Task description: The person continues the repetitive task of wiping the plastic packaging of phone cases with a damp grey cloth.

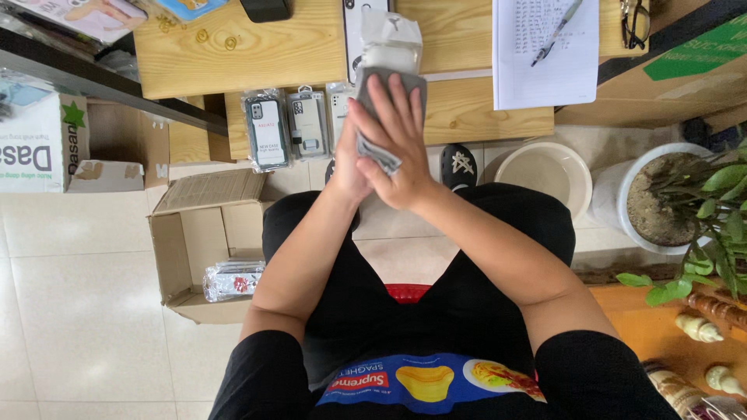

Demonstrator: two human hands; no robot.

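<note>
Both hands grip one thing between them: the right hand (397, 144) lies on top with fingers spread flat over a grey rectangular phone case in a clear crinkled plastic sleeve (387, 117), and the left hand (348, 167) presses up against it from underneath, so the case is clamped between the palms; it is held just above the near edge of the pale wooden desk (467, 117), over the person's black-clad lap. Near on the left, an open brown cardboard box (191, 241) stands on the tiled floor with a bundle of wrapped cases (233, 280) inside. Farther off, three packaged phone cases in clear hanging packs (292, 124) lie side by side at the desk's near edge, just left of the hands. Right of the hands, on the floor, sit a cream round basin (545, 171) and a white pot of soil (661, 198). Farthest, a written white sheet with a pen (545, 47) rests on the desk
</note>
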